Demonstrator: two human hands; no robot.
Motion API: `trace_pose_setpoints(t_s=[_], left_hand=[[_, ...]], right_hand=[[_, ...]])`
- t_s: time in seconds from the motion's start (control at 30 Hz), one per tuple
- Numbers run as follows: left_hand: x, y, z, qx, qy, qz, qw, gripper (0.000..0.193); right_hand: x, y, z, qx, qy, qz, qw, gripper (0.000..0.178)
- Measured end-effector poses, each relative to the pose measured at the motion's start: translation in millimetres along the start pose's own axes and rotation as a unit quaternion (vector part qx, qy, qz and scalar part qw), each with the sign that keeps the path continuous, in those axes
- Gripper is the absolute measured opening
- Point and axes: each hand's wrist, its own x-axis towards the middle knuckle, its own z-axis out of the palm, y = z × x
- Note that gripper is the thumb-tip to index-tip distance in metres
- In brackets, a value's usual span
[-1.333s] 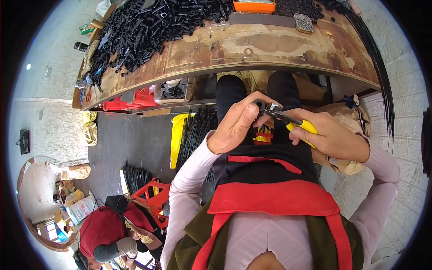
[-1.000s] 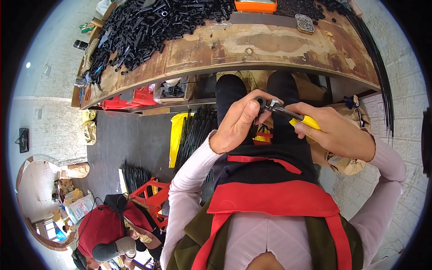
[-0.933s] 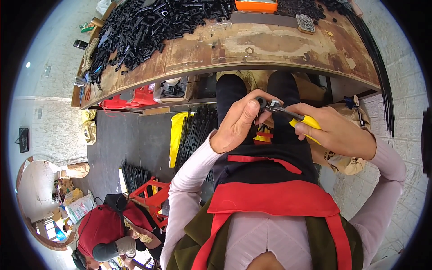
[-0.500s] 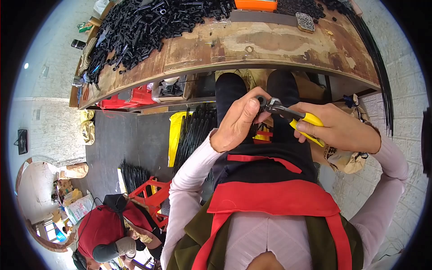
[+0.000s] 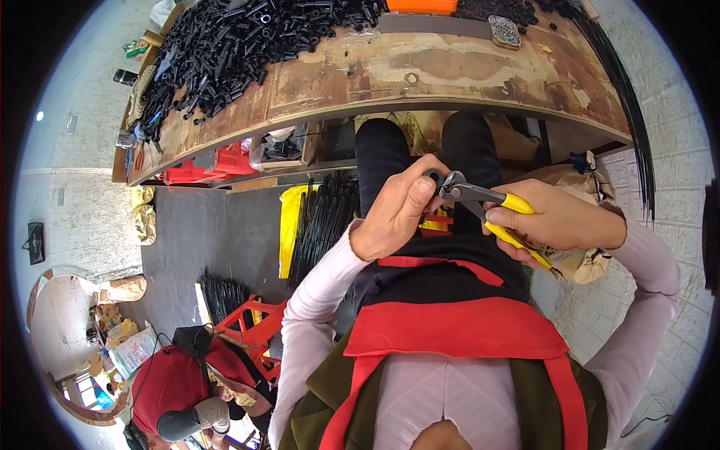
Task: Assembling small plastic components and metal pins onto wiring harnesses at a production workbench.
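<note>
Above my lap, my left hand [image 5: 401, 204] is closed around a small black tubular part [image 5: 433, 177], its round end showing by the thumb. My right hand [image 5: 551, 217] grips a pair of pliers [image 5: 469, 192] with yellow handles and a dark metal head. The handles stand spread apart and the jaws are at the end of the black part, close beside my left fingertips. Most of the part is hidden inside my left hand.
On the wooden workbench [image 5: 442, 67] ahead lies a large heap of black tubular parts [image 5: 225, 56]. An orange tray [image 5: 421, 6] and a small tin of metal bits [image 5: 505, 32] stand farther back. Bundles of black rods [image 5: 322, 225] are at my left. Another person [image 5: 180, 382] sits behind left.
The pliers' handles have spread wider, and my right hand has opened with them. My left hand keeps its hold on the black part, almost in place.
</note>
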Motion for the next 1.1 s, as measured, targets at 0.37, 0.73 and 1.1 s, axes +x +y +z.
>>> trace_pose_setpoints(t_s=[0.37,0.73,1.1], left_hand=[[4,1,-4,-0.052,-0.052,-0.019,0.997,0.068],[8,-2,-3,0.006,-0.018,0.006,1.0,0.053],[-43,228,-199,-0.232,0.083,0.099,0.964,0.048]], right_hand=[[-17,13,16,-0.129,0.125,-0.051,0.983,0.034],[-4,5,8,-0.202,0.177,-0.084,0.96,0.03],[101,98,-182,-0.512,0.498,-0.133,0.687,0.047]])
